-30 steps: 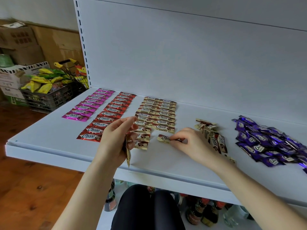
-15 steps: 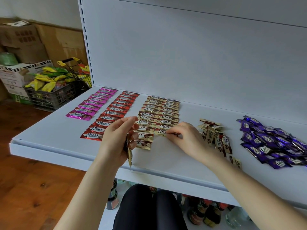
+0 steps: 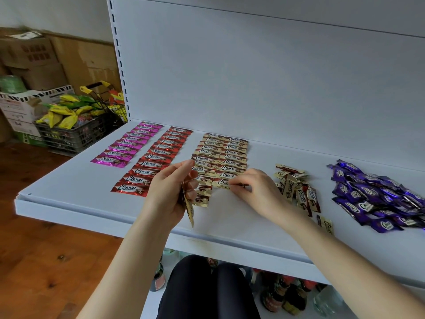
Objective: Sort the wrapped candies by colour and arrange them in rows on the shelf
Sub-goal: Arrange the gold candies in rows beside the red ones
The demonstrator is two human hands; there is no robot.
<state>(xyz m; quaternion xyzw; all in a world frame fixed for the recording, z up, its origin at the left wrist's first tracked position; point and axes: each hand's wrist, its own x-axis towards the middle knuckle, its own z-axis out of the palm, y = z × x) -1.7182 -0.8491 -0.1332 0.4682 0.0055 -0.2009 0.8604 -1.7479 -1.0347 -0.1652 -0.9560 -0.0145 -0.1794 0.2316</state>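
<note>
On the white shelf [image 3: 69, 187], the left hand [image 3: 169, 192] grips gold candies [image 3: 190, 212] edge-on, their count unclear, and hides part of the gold rows [image 3: 232, 155]. The right hand [image 3: 256, 192] pinches one gold candy [image 3: 220, 182] at the near end of those rows. The purple pile [image 3: 377, 196] runs off the right edge.

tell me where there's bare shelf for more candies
Bare: the shelf front-left of the pink row; the gap between the gold rows and the loose gold pile. Crowded: the gold rows' near end and the purple pile.
</note>
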